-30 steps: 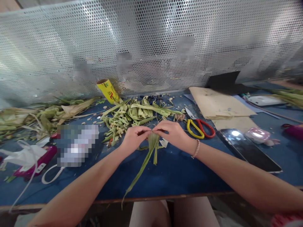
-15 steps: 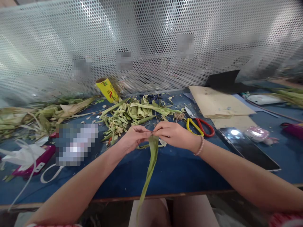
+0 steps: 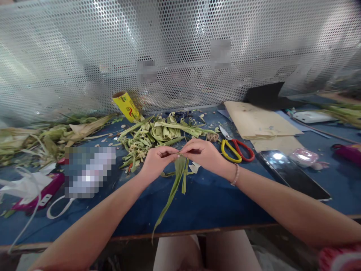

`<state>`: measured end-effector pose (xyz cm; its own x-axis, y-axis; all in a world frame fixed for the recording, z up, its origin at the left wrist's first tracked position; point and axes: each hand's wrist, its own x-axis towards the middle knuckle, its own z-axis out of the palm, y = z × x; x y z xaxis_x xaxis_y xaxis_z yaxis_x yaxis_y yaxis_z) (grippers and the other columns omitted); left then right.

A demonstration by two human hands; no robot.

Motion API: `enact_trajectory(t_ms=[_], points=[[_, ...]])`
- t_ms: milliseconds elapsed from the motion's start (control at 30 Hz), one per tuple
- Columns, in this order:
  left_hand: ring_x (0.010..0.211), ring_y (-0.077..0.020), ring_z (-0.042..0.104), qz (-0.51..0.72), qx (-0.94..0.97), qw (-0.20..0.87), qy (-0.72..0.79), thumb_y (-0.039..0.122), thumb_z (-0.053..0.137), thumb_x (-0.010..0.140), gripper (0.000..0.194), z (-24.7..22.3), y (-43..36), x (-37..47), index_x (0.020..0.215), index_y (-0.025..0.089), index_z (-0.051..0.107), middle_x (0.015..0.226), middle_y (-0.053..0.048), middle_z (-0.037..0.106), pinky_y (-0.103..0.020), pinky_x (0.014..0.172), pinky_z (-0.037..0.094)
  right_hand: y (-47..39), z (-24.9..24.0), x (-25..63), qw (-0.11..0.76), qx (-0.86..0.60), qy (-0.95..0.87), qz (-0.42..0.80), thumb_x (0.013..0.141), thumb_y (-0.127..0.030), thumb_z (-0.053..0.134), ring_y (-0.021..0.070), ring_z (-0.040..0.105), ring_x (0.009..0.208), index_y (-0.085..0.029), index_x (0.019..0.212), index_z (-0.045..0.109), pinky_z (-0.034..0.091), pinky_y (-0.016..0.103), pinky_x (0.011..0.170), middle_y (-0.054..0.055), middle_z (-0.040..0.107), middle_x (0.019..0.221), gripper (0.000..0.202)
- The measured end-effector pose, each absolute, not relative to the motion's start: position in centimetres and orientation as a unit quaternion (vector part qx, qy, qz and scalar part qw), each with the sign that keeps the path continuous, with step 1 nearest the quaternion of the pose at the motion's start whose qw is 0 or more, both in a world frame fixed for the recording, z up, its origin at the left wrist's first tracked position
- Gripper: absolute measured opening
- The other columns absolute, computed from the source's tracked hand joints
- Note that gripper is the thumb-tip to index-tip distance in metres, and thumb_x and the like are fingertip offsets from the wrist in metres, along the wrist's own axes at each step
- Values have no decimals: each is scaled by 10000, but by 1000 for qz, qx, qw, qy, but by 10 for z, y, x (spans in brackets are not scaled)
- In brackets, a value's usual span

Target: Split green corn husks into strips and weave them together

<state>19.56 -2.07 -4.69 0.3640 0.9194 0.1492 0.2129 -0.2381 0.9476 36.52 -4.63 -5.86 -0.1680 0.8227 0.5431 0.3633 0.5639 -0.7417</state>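
A long green husk strip hangs from between my two hands, its narrow tip reaching past the table's front edge. My left hand pinches its upper end between thumb and forefinger. Close against it, my right hand pinches the same end from the other side. A shorter green piece dangles beside the strip, below my right fingers. Behind my hands lies a heap of cut and folded husk pieces. Exactly how the strip is folded at the fingertips is hidden.
Scissors with yellow and red handles lie right of my hands, near a phone and brown paper sheets. A yellow tube leans at the back by a perforated metal screen. Loose husks cover the left side.
My hands have risen slightly and my left wrist has turned. The long strip has swung left, and a second, shorter green piece now shows beside it.
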Motion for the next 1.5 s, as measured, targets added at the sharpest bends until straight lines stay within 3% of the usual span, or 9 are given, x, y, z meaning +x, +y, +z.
enact_trajectory(t_ms=[367,700,1000,1267,1400,1500], points=[[529,-98,524,396,730,374,413,273,581,690,141,-51,-25,196,701,170,676,600,-9,628,-199,495,411,-51,-57,366,502,-423,-728,197,737,-164,550,105,579,647,-175,746,665,468,206,555,27,636,710,116],[552,-111,552,431,688,430,395,237,654,612,113,-55,-26,198,691,160,676,604,-23,641,-225,534,437,-50,-57,361,512,-433,-681,295,673,-211,627,123,598,628,-156,677,654,495,235,562,30,642,676,61],[461,-64,431,449,655,438,422,275,662,604,143,-54,-29,201,676,152,667,534,8,577,-194,440,345,-54,-58,359,536,-420,-700,216,712,-185,586,128,606,668,-186,734,666,494,231,575,34,660,740,83],[453,-52,383,435,679,420,417,259,621,645,108,-53,-31,202,665,155,635,517,29,515,-182,429,313,-55,-59,358,502,-431,-737,140,751,-149,530,127,582,670,-170,810,627,491,251,605,44,628,771,115],[465,-57,415,439,658,459,405,270,646,633,117,-53,-31,201,660,156,643,525,22,538,-184,439,339,-55,-59,360,514,-408,-744,125,765,-156,528,129,583,685,-189,776,638,485,243,595,39,628,752,116],[497,-68,494,440,585,564,382,264,712,560,149,-53,-28,201,638,154,650,554,13,592,-190,482,404,-54,-60,362,533,-379,-747,119,767,-169,535,132,596,717,-200,748,652,498,254,633,38,639,762,123]])
